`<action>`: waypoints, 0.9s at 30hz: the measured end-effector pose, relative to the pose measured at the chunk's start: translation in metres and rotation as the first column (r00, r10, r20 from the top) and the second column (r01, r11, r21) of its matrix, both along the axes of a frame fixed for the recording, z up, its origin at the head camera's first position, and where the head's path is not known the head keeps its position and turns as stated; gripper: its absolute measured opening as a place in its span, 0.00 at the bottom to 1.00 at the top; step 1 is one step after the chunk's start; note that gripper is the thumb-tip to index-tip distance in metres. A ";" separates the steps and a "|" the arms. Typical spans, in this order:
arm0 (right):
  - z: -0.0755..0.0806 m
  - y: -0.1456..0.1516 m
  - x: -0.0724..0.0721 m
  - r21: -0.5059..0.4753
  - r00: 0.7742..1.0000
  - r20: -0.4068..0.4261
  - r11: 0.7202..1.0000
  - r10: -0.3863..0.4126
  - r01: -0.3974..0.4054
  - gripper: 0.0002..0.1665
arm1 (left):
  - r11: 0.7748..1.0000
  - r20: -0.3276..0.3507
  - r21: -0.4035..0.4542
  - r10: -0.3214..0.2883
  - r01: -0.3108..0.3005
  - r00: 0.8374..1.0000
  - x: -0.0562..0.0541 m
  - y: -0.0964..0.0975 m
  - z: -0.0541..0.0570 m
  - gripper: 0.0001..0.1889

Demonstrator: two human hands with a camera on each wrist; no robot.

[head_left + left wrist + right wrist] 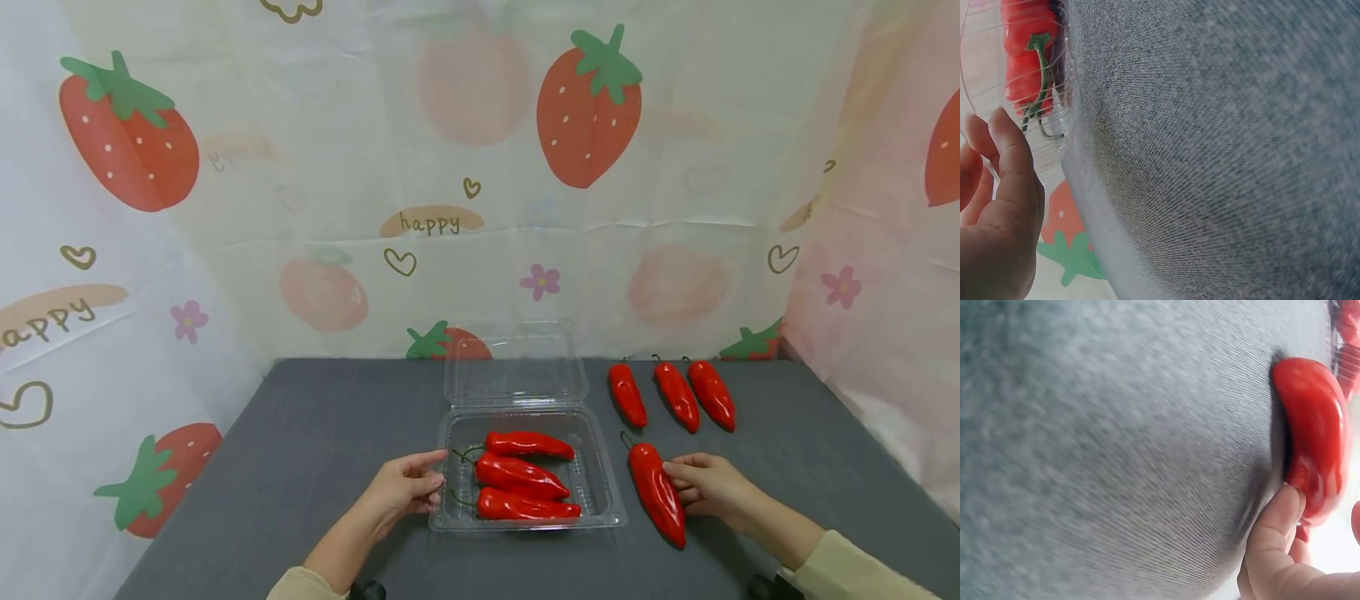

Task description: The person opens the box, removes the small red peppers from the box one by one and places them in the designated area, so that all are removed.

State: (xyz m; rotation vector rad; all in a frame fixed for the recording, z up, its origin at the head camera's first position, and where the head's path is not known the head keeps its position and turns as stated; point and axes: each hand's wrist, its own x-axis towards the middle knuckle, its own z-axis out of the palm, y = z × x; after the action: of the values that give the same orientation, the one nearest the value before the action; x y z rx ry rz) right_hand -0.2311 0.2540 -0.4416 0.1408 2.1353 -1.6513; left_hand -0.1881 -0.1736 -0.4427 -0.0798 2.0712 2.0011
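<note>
A pale cloth (337, 167) printed with strawberries, hearts and the word "happy" fills the background. Before it lies a dark grey table (360, 408). Near the table's middle sits a clear plastic box (611, 496), its hinged lid (517, 367) raised at the back.

A person's left hand (408, 487) pinches the box's left rim between thumb and fingers. The right hand (708, 487) is at the right side of a loose pepper (657, 496), fingers bent and touching it; whether they are clamped on it, I cannot tell.

That glossy red pepper lies on the table just right of the box, stem pointing away. Three packed peppers (521, 477) lie side by side in the box, stems to the left. Three waiting peppers (676, 397) lie in a row farther back, right of the lid.

The step in hand appears to be taking hold of the loose pepper for packing. The next move likely calls for a secure grip, then a lift over the box's right wall while the left hand steadies it.
</note>
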 end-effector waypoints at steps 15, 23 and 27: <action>0.040 -0.018 -0.009 -0.012 0.992 -0.124 1.000 0.024 -0.025 0.26 | 1.000 0.003 -0.012 0.004 -0.004 1.000 0.000 0.000 0.000 0.26; 0.056 -0.040 -0.016 -0.016 0.984 -0.147 0.995 0.099 -0.103 0.35 | 1.000 0.000 -0.007 0.009 -0.009 1.000 0.000 0.000 0.000 0.26; 0.059 -0.053 -0.018 -0.019 0.981 -0.139 0.990 0.138 -0.142 0.36 | 1.000 -0.001 -0.005 0.009 -0.010 1.000 0.000 0.000 0.000 0.26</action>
State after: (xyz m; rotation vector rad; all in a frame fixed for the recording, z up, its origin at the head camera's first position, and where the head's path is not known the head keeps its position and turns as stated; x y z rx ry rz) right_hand -0.2488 0.2015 -0.3822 -0.1333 2.1660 -1.6511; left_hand -0.1876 -0.1736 -0.4429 -0.0901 2.0807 2.0014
